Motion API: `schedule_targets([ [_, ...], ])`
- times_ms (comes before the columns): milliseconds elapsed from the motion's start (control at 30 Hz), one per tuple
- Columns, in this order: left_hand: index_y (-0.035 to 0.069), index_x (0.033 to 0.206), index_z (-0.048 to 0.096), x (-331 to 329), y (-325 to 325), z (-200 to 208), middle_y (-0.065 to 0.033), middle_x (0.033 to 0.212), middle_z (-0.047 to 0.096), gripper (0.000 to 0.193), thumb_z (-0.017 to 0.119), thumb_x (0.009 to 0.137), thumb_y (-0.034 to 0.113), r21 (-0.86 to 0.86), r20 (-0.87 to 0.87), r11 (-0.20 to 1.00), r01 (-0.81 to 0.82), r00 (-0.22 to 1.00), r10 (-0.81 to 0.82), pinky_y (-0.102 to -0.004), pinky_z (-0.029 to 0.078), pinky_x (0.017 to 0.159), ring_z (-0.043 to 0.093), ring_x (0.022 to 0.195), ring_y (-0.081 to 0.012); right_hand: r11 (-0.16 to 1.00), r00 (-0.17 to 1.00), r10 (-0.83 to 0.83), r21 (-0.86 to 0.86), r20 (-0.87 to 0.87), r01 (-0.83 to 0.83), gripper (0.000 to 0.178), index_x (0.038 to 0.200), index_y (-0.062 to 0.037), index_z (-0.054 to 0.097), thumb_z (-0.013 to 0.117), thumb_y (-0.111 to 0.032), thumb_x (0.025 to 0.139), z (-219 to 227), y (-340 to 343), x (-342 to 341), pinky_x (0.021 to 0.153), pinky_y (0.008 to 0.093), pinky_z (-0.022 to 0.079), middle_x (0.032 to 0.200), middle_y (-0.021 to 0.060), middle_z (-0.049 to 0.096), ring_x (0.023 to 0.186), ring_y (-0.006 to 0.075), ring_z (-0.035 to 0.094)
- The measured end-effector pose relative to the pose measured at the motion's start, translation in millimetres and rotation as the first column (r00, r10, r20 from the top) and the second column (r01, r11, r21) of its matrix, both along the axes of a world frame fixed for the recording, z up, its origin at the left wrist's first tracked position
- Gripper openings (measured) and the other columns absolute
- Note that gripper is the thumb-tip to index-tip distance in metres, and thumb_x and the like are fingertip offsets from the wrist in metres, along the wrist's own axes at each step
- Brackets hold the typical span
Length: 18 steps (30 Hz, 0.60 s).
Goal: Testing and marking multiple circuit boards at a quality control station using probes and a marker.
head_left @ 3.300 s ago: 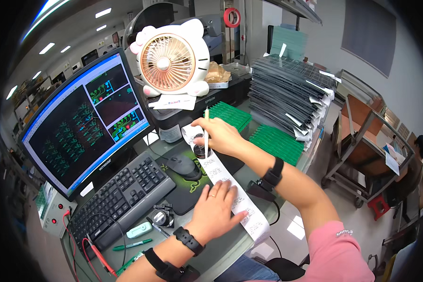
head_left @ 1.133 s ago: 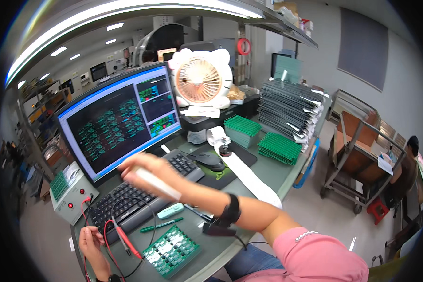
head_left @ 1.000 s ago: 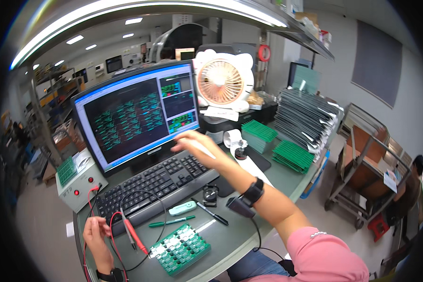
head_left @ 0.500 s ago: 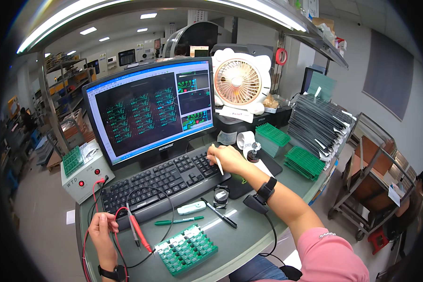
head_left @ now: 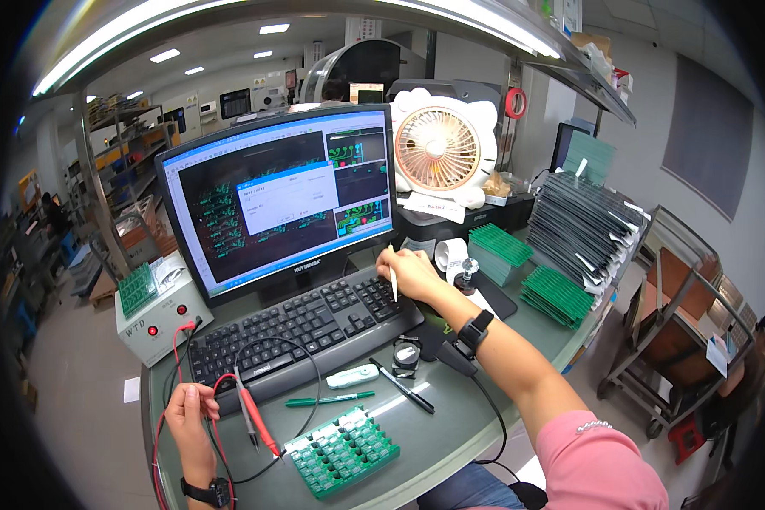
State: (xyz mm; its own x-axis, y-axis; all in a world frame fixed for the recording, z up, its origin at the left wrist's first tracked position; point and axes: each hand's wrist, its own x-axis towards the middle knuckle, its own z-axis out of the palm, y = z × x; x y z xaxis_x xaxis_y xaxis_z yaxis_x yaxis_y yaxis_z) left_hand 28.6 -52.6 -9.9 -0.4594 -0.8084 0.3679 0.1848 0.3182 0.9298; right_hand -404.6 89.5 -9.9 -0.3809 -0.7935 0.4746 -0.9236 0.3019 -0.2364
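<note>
My right hand (head_left: 410, 274) is over the number pad of the black keyboard (head_left: 293, 327), closed around a slim cream-coloured stick (head_left: 393, 285) that points down at the keys. My left hand (head_left: 189, 411) is at the left front of the desk, fingers curled together. Red and black test lead cables run through its fingers. The red probe (head_left: 257, 421) and a dark probe (head_left: 248, 418) lie just to its right. Beyond the keyboard, a monitor (head_left: 268, 200) shows a board layout with a light pop-up window over it. A green slotted circuit board panel (head_left: 342, 450) lies in front of me.
Pens (head_left: 404, 389), a white marker-like tool (head_left: 352, 376) and a round black-and-white item (head_left: 406, 355) lie before the keyboard. A white box (head_left: 163, 313) with sockets stands left. Rightward are a lit fan (head_left: 438, 149), green board stacks (head_left: 557, 297), dark sheets (head_left: 582, 225) and a trolley (head_left: 680, 331).
A pop-up window has opened on the monitor. The whole view has shifted slightly. Both hands stay in nearly the same places, the right still with the stick.
</note>
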Motion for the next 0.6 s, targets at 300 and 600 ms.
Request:
schedule_targets([
  [300, 0.004, 0.085, 0.058, 2, -6, -1, -0.0005, 0.07, 0.053, 0.029, 0.044, 0.101, 0.024, 0.006, 0.005, 0.999, -0.031, 1.0, 0.031, -0.0204, 0.039, 0.059, 0.048, 0.062, -0.0065, 0.988, 0.995, 0.092, 0.125, -0.038, -0.087, 0.018, 0.089, -0.0135, 0.06, 0.055, -0.03, 0.093, 7, 15, 24, 0.078, 0.0429, 0.039, 0.074, 0.0001, 0.067, 0.083, 0.0252, 0.063],
  [600, 0.003, 0.086, 0.059, 2, -6, 0, -0.0016, 0.069, 0.055, 0.029, 0.046, 0.1, 0.024, 0.005, -0.038, 1.0, -0.018, 0.999, 0.018, -0.0212, 0.041, 0.058, 0.05, 0.062, -0.0076, 0.993, 0.993, 0.119, 0.02, -0.014, -0.119, 0.016, 0.087, -0.0156, 0.06, 0.055, -0.029, 0.093, 6, -6, 19, 0.08, 0.0394, 0.039, 0.071, -0.0015, 0.067, 0.08, 0.0212, 0.064],
])
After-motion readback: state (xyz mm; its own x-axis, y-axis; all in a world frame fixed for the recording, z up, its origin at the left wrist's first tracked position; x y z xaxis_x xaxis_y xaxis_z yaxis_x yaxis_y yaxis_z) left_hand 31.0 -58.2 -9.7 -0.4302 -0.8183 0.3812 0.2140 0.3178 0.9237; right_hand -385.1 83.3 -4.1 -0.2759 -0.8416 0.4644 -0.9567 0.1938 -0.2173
